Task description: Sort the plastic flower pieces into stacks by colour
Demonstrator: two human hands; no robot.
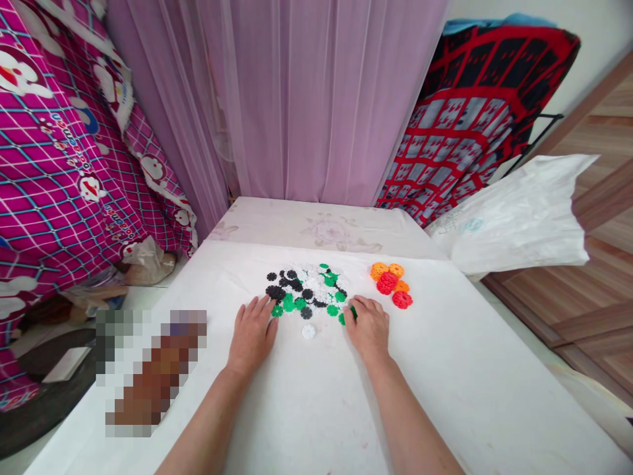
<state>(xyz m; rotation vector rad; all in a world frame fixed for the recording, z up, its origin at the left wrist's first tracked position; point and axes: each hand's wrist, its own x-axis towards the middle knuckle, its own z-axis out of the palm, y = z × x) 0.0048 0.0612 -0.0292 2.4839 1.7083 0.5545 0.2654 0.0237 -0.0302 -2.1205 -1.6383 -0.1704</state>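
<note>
Flat plastic snowflake discs lie in a loose pile on the white-covered table (306,409). On the pile's left are black discs (275,293), in its middle white discs (314,284), and along its front and back green discs (288,302). My left hand (252,333) rests palm down at the left edge, fingers stretched out beside black and green pieces. At the right edge lies my right hand (370,330), fingers slightly bent; a green disc shows between its thumb and forefinger, apparently not gripped. One white disc (308,331) sits apart, nearer me, between the hands.
Orange discs (380,270) and red discs (402,300) form a separate group right of the pile. A white plastic bag (519,218) stands at the table's right edge. A pixelated patch (158,369) covers something at the left. Purple curtains (316,99) hang behind the table.
</note>
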